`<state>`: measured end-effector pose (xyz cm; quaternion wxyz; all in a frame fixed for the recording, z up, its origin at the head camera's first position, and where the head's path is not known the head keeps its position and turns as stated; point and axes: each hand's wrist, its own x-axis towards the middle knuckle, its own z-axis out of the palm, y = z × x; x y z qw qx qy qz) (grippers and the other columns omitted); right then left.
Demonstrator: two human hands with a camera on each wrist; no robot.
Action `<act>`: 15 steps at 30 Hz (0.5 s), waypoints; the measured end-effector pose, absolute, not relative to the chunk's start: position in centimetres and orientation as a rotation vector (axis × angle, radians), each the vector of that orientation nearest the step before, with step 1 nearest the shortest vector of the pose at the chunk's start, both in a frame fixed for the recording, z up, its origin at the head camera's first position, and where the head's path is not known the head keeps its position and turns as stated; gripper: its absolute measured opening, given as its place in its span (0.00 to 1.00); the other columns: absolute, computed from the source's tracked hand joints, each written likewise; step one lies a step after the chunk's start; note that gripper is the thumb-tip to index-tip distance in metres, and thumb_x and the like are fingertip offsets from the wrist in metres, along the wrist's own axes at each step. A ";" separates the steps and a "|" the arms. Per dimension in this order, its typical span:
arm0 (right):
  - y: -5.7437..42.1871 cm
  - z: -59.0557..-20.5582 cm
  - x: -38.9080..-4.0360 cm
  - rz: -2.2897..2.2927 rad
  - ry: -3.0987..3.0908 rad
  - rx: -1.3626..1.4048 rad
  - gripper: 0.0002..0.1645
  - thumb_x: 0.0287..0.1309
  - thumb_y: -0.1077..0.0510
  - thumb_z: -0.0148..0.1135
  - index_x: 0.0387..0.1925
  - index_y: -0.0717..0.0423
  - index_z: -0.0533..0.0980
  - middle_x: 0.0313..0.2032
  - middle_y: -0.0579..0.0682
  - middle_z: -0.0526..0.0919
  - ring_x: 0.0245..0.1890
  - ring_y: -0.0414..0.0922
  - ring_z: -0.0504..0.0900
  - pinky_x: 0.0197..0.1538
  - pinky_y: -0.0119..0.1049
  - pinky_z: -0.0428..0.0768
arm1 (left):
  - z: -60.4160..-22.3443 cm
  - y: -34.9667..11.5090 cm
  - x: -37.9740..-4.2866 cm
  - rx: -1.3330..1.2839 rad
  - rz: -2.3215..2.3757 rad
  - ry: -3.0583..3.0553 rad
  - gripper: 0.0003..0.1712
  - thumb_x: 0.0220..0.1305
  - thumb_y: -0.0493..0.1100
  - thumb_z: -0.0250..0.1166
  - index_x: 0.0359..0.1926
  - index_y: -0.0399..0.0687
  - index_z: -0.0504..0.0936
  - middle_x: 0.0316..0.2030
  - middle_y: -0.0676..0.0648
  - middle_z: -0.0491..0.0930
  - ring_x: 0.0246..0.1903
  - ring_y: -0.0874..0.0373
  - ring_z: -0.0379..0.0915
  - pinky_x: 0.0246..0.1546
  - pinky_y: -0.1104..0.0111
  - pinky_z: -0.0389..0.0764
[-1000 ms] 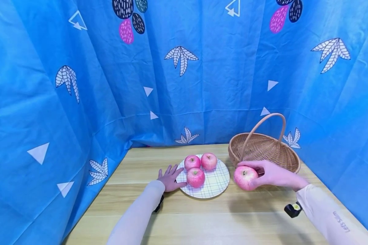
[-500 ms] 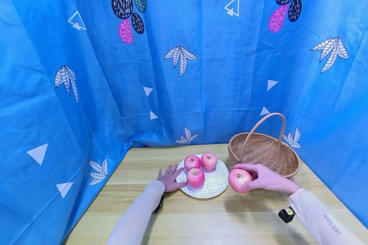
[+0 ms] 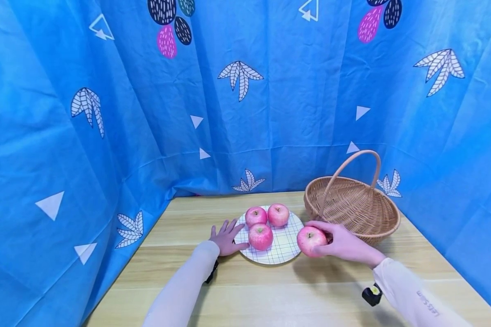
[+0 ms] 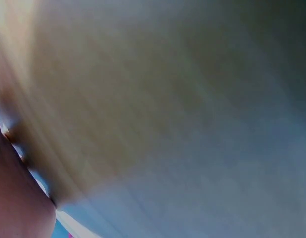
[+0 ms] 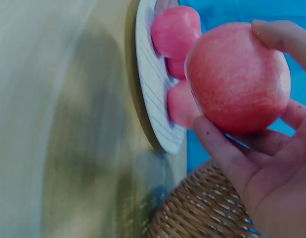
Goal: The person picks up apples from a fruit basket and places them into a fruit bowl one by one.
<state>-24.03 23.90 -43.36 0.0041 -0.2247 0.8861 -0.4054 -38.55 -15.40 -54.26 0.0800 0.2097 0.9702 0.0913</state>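
My right hand (image 3: 339, 242) grips a pink-red apple (image 3: 311, 241) between thumb and fingers, above the table at the right rim of the plate. The right wrist view shows the same apple (image 5: 238, 78) held up, with the plate (image 5: 152, 94) behind it. On the white checked plate (image 3: 285, 247) sit three more apples: a front one (image 3: 260, 236), a back left one (image 3: 256, 216) and a back right one (image 3: 278, 215). My left hand (image 3: 227, 239) lies with fingers spread at the plate's left rim, thumb by the front apple.
A brown wicker basket (image 3: 352, 204) with a tall handle stands behind my right hand, at the table's back right. The wooden table (image 3: 270, 295) is bordered by a blue patterned curtain (image 3: 303, 118) at the back and sides.
My right hand has carried the apple leftward, away from the basket's front and over to the plate's right rim. The left hand and the apples on the plate have stayed put.
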 end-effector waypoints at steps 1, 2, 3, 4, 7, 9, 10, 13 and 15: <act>23.7 -43.5 -24.1 -1.254 2.804 -0.688 0.44 0.50 0.43 0.78 0.68 0.35 0.70 0.54 0.45 0.83 0.51 0.41 0.82 0.52 0.33 0.80 | -54.2 -15.4 -38.5 0.626 0.271 2.903 0.56 0.54 0.88 0.44 0.79 0.75 0.48 0.82 0.53 0.38 0.80 0.45 0.30 0.72 0.33 0.33; 23.5 -43.7 -24.1 -1.240 2.826 -0.673 0.44 0.49 0.42 0.78 0.68 0.35 0.70 0.53 0.44 0.84 0.51 0.41 0.82 0.53 0.33 0.80 | -54.2 -15.4 -38.5 0.626 0.272 2.905 0.56 0.54 0.88 0.44 0.79 0.75 0.48 0.82 0.53 0.38 0.80 0.45 0.30 0.72 0.33 0.33; 23.3 -43.9 -24.1 -1.234 2.843 -0.658 0.44 0.49 0.42 0.78 0.68 0.35 0.71 0.54 0.44 0.83 0.51 0.41 0.82 0.53 0.34 0.80 | -54.2 -15.4 -38.5 0.627 0.272 2.906 0.56 0.54 0.88 0.44 0.79 0.75 0.49 0.82 0.53 0.39 0.80 0.45 0.30 0.72 0.33 0.34; 23.1 -44.1 -24.2 -1.226 2.862 -0.645 0.44 0.48 0.41 0.78 0.68 0.35 0.71 0.54 0.44 0.83 0.51 0.41 0.82 0.53 0.34 0.80 | -54.2 -15.4 -38.5 0.623 0.267 2.903 0.56 0.54 0.88 0.44 0.79 0.75 0.48 0.82 0.53 0.38 0.80 0.45 0.30 0.72 0.33 0.33; 22.5 -44.6 -24.4 -1.226 2.899 -0.592 0.45 0.46 0.40 0.79 0.67 0.37 0.72 0.56 0.45 0.83 0.53 0.42 0.81 0.55 0.35 0.80 | -54.2 -15.4 -38.5 0.624 0.264 2.900 0.56 0.54 0.88 0.44 0.79 0.75 0.48 0.82 0.53 0.39 0.80 0.45 0.30 0.72 0.33 0.34; 22.1 -44.9 -24.7 -1.252 2.907 -0.547 0.47 0.45 0.40 0.79 0.68 0.38 0.72 0.57 0.47 0.82 0.54 0.44 0.81 0.56 0.37 0.79 | -54.2 -15.5 -38.6 0.625 0.266 2.898 0.56 0.54 0.88 0.45 0.79 0.75 0.49 0.82 0.53 0.39 0.80 0.45 0.30 0.72 0.33 0.33; 21.9 -45.0 -24.8 -1.267 2.910 -0.523 0.47 0.45 0.40 0.79 0.68 0.38 0.72 0.58 0.48 0.82 0.54 0.44 0.81 0.56 0.38 0.79 | -54.2 -15.5 -38.6 0.626 0.266 2.896 0.56 0.54 0.88 0.45 0.79 0.75 0.48 0.82 0.53 0.39 0.80 0.45 0.30 0.72 0.33 0.33; 21.4 -45.3 -25.1 -1.307 2.914 -0.480 0.48 0.45 0.40 0.79 0.69 0.41 0.71 0.60 0.51 0.80 0.56 0.47 0.81 0.59 0.41 0.79 | -54.3 -15.5 -38.7 0.633 0.266 2.897 0.56 0.53 0.89 0.43 0.80 0.75 0.48 0.82 0.52 0.39 0.80 0.44 0.31 0.72 0.32 0.33; 21.1 -45.5 -25.4 -1.336 2.912 -0.467 0.49 0.46 0.41 0.79 0.70 0.43 0.71 0.61 0.52 0.80 0.57 0.48 0.81 0.60 0.44 0.79 | -54.3 -15.5 -38.8 0.633 0.262 2.898 0.57 0.53 0.89 0.43 0.80 0.75 0.47 0.82 0.52 0.38 0.80 0.44 0.31 0.72 0.32 0.33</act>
